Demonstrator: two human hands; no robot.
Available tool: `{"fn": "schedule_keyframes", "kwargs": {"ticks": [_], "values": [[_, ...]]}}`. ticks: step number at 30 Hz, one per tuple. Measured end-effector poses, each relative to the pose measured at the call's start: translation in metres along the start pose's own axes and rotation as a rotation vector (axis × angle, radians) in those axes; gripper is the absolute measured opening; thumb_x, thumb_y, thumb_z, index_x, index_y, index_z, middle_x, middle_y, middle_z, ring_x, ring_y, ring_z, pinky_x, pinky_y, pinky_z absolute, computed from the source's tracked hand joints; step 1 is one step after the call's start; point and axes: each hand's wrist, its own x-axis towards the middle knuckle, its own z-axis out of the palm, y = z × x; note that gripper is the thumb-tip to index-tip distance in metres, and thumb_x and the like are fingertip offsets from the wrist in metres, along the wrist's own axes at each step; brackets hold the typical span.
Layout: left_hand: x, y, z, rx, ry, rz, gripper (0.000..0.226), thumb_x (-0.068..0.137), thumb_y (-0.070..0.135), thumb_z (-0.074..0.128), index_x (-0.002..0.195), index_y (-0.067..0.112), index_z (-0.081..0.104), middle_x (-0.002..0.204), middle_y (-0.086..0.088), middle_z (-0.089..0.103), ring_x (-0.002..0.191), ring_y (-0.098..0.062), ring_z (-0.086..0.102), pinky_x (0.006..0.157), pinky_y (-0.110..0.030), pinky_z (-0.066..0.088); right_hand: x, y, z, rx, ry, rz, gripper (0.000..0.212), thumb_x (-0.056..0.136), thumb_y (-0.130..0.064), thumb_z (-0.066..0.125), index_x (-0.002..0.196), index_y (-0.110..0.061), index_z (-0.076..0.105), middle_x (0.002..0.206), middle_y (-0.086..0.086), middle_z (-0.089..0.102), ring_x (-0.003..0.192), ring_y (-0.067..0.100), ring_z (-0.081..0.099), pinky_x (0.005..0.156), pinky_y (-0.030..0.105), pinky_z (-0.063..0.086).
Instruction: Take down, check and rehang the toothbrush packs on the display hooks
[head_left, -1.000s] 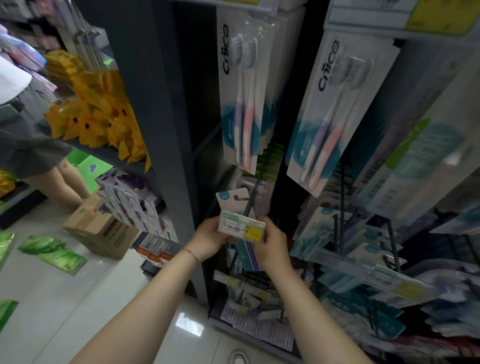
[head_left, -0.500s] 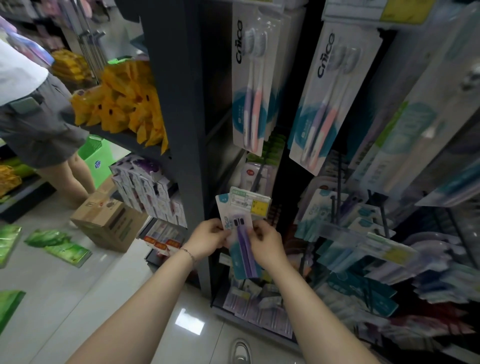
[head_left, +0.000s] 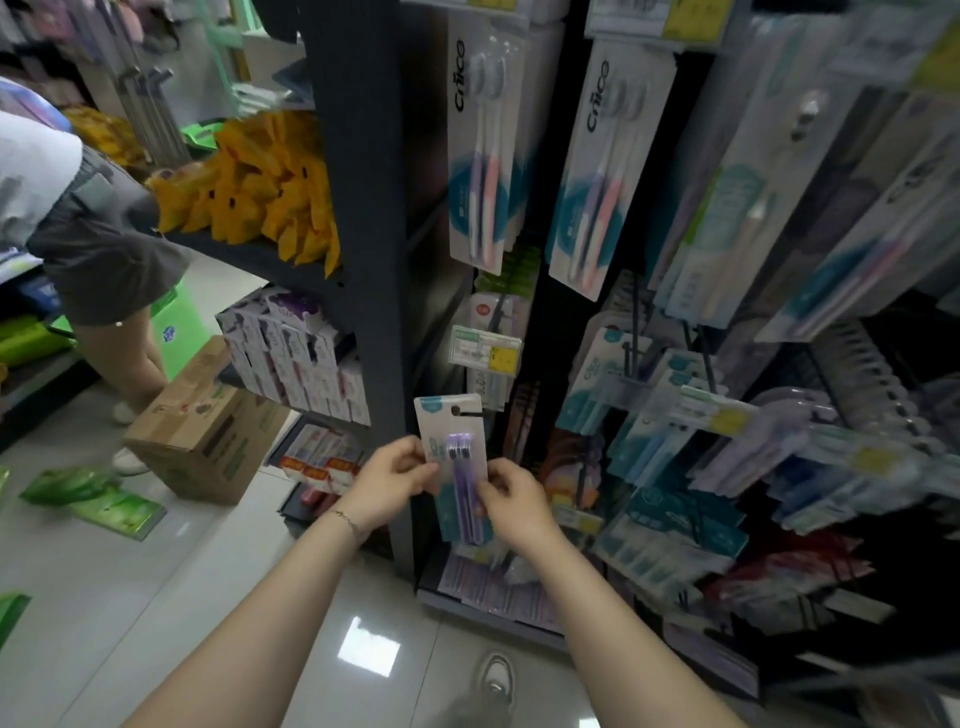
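A narrow toothbrush pack (head_left: 451, 431) with purple brushes stands upright in front of the display, below a hook with a green and yellow price tag (head_left: 485, 349). My left hand (head_left: 390, 480) pinches the pack's left edge. My right hand (head_left: 511, 499) pinches its right edge lower down. The pack hangs free of the hook, its hanging hole showing at the top. Larger packs with pink and purple brushes (head_left: 480, 150) hang on hooks above. More packs (head_left: 675, 415) crowd the hooks to the right.
A dark shelf upright (head_left: 363, 260) stands just left of the pack. Yellow bags (head_left: 260, 192) and boxed goods (head_left: 296, 358) fill the shelves on the left. A cardboard box (head_left: 202, 421) and green packets (head_left: 98, 499) lie on the floor. Another person (head_left: 93, 234) stands at far left.
Both hands have drawn the purple pack down and away from the tagged hook. The price tag, earlier right at my fingers, now hangs well above the pack.
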Motion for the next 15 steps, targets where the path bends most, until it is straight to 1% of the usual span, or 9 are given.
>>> {"fn": "schedule_keyframes", "kwargs": {"ticks": [2, 3, 4, 6, 7, 8, 11, 13, 15], "values": [[-0.004, 0.012, 0.004, -0.024, 0.000, 0.057, 0.016, 0.093, 0.000, 0.056, 0.099, 0.013, 0.063, 0.093, -0.003, 0.072, 0.087, -0.017, 0.068, 0.075, -0.025, 0.057, -0.009, 0.000, -0.007, 0.028, 0.011, 0.009, 0.013, 0.099, -0.018, 0.049, 0.104, -0.016, 0.061, 0.094, 0.005, 0.067, 0.070, 0.012, 0.064, 0.065, 0.023, 0.051], [-0.006, 0.018, 0.007, -0.030, -0.004, 0.091, 0.017, 0.093, 0.001, 0.056, 0.097, 0.015, 0.064, 0.092, -0.002, 0.072, 0.086, -0.016, 0.068, 0.076, -0.026, 0.057, -0.012, 0.001, -0.011, 0.036, 0.025, 0.008, 0.013, 0.099, -0.020, 0.048, 0.104, -0.017, 0.060, 0.093, 0.005, 0.067, 0.068, 0.011, 0.064, 0.063, 0.022, 0.051], [-0.007, 0.024, 0.009, -0.019, -0.011, 0.125, 0.017, 0.093, 0.002, 0.056, 0.096, 0.017, 0.064, 0.091, -0.001, 0.072, 0.086, -0.015, 0.068, 0.078, -0.028, 0.056, -0.014, 0.002, -0.015, 0.035, 0.045, 0.001, 0.013, 0.100, -0.021, 0.048, 0.102, -0.019, 0.060, 0.091, 0.005, 0.067, 0.069, 0.012, 0.065, 0.063, 0.023, 0.052], [-0.008, 0.033, 0.015, 0.006, -0.040, 0.182, 0.015, 0.093, 0.004, 0.057, 0.094, 0.017, 0.064, 0.089, 0.000, 0.072, 0.083, -0.014, 0.068, 0.079, -0.029, 0.056, -0.018, 0.003, -0.024, 0.031, 0.090, -0.021, 0.014, 0.100, -0.022, 0.047, 0.097, -0.021, 0.060, 0.086, 0.004, 0.066, 0.077, 0.020, 0.066, 0.072, 0.033, 0.054], [-0.008, 0.038, 0.019, 0.008, -0.056, 0.205, 0.014, 0.093, 0.005, 0.057, 0.094, 0.016, 0.065, 0.087, 0.000, 0.072, 0.081, -0.014, 0.068, 0.077, -0.028, 0.056, -0.021, 0.003, -0.030, 0.036, 0.112, -0.028, 0.015, 0.100, -0.022, 0.046, 0.097, -0.020, 0.060, 0.086, 0.003, 0.066, 0.080, 0.022, 0.066, 0.075, 0.036, 0.053], [-0.008, 0.041, 0.024, 0.008, -0.070, 0.221, 0.013, 0.094, 0.005, 0.057, 0.094, 0.015, 0.065, 0.085, 0.000, 0.072, 0.078, -0.014, 0.067, 0.075, -0.027, 0.055, -0.024, 0.003, -0.035, 0.047, 0.132, -0.036, 0.016, 0.100, -0.021, 0.046, 0.097, -0.017, 0.061, 0.086, 0.004, 0.066, 0.081, 0.023, 0.065, 0.075, 0.035, 0.052], [-0.008, 0.055, 0.046, 0.005, -0.097, 0.258, 0.013, 0.095, 0.006, 0.055, 0.095, 0.014, 0.065, 0.082, 0.002, 0.071, 0.073, -0.014, 0.066, 0.069, -0.022, 0.052, -0.034, 0.006, -0.054, 0.078, 0.207, -0.072, 0.019, 0.101, -0.018, 0.044, 0.095, -0.010, 0.060, 0.078, 0.005, 0.062, 0.071, 0.019, 0.060, 0.066, 0.028, 0.045], [-0.008, 0.065, 0.062, -0.009, -0.120, 0.288, 0.015, 0.095, 0.003, 0.054, 0.095, 0.014, 0.064, 0.083, 0.000, 0.070, 0.073, -0.015, 0.065, 0.067, -0.021, 0.051, -0.039, 0.010, -0.069, 0.090, 0.268, -0.082, 0.019, 0.101, -0.017, 0.045, 0.093, -0.010, 0.060, 0.075, 0.003, 0.061, 0.067, 0.016, 0.058, 0.059, 0.018, 0.043], [-0.006, 0.074, 0.079, -0.013, -0.148, 0.325, 0.018, 0.094, 0.002, 0.055, 0.097, 0.016, 0.065, 0.087, -0.001, 0.070, 0.075, -0.016, 0.065, 0.068, -0.022, 0.053, -0.042, 0.016, -0.084, 0.121, 0.321, -0.095, 0.017, 0.101, -0.016, 0.045, 0.093, -0.014, 0.060, 0.077, 0.002, 0.062, 0.067, 0.015, 0.059, 0.057, 0.013, 0.043]]}}
